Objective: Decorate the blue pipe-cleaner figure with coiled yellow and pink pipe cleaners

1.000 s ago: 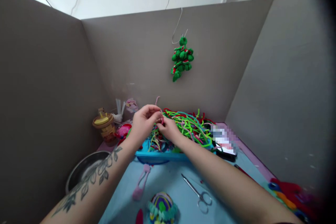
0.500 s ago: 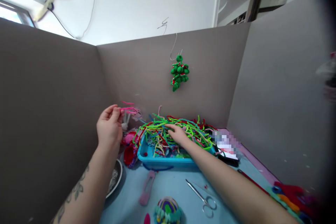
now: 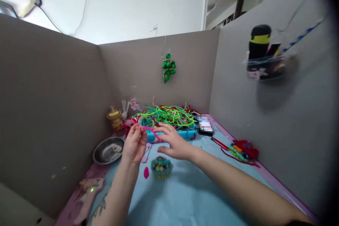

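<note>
A bright pink pipe cleaner (image 3: pixel 151 130) is pinched between the thumb and fingers of my left hand (image 3: pixel 135 145). It is bent, and its free end slants down to the right. My right hand (image 3: pixel 176 143) is beside that free end with its fingers apart; I cannot tell whether a fingertip touches it. Behind both hands, a heap of green, red and other pipe cleaners (image 3: pixel 172 114) fills a blue tray (image 3: pixel 189 134). Below the hands, a round multicoloured fuzzy piece (image 3: pixel 161 167) and a small pink oval piece (image 3: pixel 146 172) lie on the blue table cover.
At the left are a metal bowl (image 3: pixel 104 151), a lit pink glue gun (image 3: pixel 91 195) and a yellow-brown container (image 3: pixel 115 119). At the right lie a phone (image 3: pixel 205 130) and a red fuzzy bundle (image 3: pixel 246 149). Grey partitions (image 3: pixel 190 74) surround the table; a holder (image 3: pixel 266 67) hangs on one.
My right hand has left the tray's heap and come back beside the pink pipe cleaner. My left hand has moved right and lower, still pinching it. The view has swung right.
</note>
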### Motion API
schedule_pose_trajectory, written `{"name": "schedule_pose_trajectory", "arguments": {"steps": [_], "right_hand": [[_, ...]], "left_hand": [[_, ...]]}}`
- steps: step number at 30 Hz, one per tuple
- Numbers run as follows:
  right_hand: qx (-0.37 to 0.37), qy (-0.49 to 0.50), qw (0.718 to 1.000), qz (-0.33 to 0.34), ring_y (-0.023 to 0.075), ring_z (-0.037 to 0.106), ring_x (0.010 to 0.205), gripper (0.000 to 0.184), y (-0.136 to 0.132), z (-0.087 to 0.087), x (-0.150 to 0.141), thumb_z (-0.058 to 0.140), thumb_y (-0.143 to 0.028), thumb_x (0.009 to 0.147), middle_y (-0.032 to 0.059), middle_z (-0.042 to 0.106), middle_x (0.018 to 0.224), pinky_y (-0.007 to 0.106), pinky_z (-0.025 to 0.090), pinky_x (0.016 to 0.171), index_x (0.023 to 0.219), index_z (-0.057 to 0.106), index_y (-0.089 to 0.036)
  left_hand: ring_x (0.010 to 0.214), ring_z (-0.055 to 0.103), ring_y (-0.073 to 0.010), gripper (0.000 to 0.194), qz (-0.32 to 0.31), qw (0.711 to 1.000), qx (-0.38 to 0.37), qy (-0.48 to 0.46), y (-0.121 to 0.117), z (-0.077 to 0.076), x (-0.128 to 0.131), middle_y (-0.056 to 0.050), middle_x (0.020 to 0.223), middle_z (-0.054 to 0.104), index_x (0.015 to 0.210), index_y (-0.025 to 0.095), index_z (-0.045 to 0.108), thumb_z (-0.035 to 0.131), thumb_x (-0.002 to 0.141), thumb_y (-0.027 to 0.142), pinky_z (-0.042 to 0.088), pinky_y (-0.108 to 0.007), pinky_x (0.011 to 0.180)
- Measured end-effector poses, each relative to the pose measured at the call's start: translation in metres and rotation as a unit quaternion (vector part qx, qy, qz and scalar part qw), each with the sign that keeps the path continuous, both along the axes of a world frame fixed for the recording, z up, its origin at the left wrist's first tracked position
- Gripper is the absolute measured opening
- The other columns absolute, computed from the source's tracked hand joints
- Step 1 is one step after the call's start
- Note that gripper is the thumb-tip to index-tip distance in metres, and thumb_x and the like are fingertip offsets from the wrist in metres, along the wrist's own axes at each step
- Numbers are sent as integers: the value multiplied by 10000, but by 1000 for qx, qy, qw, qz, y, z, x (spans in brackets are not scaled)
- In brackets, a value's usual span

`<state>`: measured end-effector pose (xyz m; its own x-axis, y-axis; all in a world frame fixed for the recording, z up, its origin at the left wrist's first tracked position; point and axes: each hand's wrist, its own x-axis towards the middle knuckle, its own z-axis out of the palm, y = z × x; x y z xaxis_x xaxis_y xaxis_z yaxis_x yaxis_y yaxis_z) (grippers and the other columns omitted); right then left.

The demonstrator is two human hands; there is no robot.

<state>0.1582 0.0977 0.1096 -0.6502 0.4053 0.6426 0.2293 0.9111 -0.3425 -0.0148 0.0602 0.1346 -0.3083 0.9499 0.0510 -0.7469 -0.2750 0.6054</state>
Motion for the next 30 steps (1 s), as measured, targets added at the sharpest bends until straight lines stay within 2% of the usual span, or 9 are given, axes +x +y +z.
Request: {"name": "schedule_pose_trajectory", "arguments": {"steps": [2, 5, 8, 10, 13, 16, 20, 25, 30], "right_hand": [[3, -29, 999, -41, 246, 410, 1183, 174, -19, -14, 10, 506, -334, 863, 68, 597, 1087, 437, 288, 997, 830, 619, -206], [-63, -54, 993, -86, 186, 546, 818, 229, -37, -36, 35, 414, -269, 898, 58, 610, 786, 323, 422, 758, 762, 573, -178], [-122, -45, 987, -92, 150, 530, 661, 248, -48, -48, 57, 383, -269, 901, 28, 579, 688, 260, 407, 630, 749, 555, -175], [-151, -13, 984, -94, 141, 539, 656, 239, -52, -51, 62, 374, -266, 900, 19, 586, 690, 246, 405, 630, 798, 571, -177], [-191, 35, 974, -120, 140, 544, 647, 209, -55, -55, 56, 401, -246, 872, 7, 584, 666, 242, 406, 623, 819, 590, -176], [-238, 74, 961, -117, 140, 556, 644, 187, -55, -64, 42, 419, -214, 836, 6, 599, 669, 246, 420, 621, 828, 602, -178], [-321, 148, 929, -105, 143, 579, 634, 182, -52, -84, 31, 444, -240, 809, 11, 634, 699, 260, 451, 609, 916, 580, -184], [-349, 204, 906, -123, 142, 578, 619, 146, -49, -98, 32, 466, -288, 796, 23, 648, 723, 271, 465, 598, 847, 550, -181], [-303, 216, 907, -198, 141, 533, 578, 170, -47, -100, 44, 494, -333, 797, 3, 581, 628, 254, 426, 558, 758, 554, -178]], "left_hand": [[560, 610, -34, 156, 18, 1000, -2, 1, -25, -6, -5, 28, 666, 619, 771, 153, 572, 503, 826, 24, 539, -118, 584], [519, 593, -27, 162, 93, 996, 11, -2, -56, -12, -26, 39, 647, 619, 749, 157, 575, 516, 819, 23, 535, -115, 563], [512, 591, -32, 186, 150, 988, 21, 10, -69, -20, -52, 38, 623, 615, 731, 147, 580, 492, 825, 14, 533, -119, 544], [506, 591, -34, 183, 166, 986, 4, 15, -67, -28, -63, 42, 610, 609, 727, 143, 583, 502, 811, 2, 533, -123, 539], [516, 593, -32, 203, 172, 985, -17, 1, -53, -44, -66, 41, 625, 607, 721, 140, 583, 482, 814, -10, 532, -121, 550], [541, 601, -32, 222, 142, 989, -38, -15, -43, -67, -58, 34, 641, 607, 719, 140, 584, 470, 815, -25, 530, -116, 577], [591, 622, -44, 208, 93, 993, -68, 4, -43, -90, -49, 19, 669, 620, 762, 148, 601, 496, 802, -28, 533, -121, 610], [604, 634, -61, 197, 67, 993, -83, 49, -46, -94, -47, 5, 685, 631, 777, 145, 606, 526, 775, -35, 540, -135, 606], [603, 632, -59, 202, 83, 992, -85, 39, -44, -97, -53, 4, 668, 631, 785, 146, 598, 501, 790, -32, 541, -141, 618]]}}
